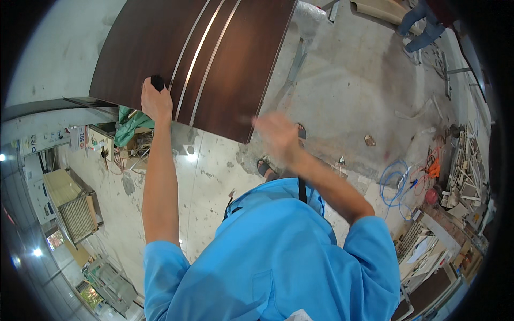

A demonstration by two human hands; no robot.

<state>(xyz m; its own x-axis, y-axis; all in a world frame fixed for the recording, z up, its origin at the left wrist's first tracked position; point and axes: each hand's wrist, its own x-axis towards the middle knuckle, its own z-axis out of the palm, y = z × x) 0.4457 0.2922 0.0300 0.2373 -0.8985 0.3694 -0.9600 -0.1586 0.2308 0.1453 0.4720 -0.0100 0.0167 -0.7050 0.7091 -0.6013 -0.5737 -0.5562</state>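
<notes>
Left hand [156,100] grips a small black object [157,82] against the dark wood panel [176,53]; right hand [274,132] blurred, grip unclear.

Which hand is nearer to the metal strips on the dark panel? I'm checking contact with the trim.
Left. The left hand grips a small black object against the dark wood panel, just beside the metal strips. The right hand, blurred, sits below the panel's lower corner.

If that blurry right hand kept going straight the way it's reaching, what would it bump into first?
Most likely the lower edge of the dark brown panel. The right hand is motion-blurred and points up-left toward the panel's near corner, with nothing visible between them, though depth is hard to judge in this view.
</notes>
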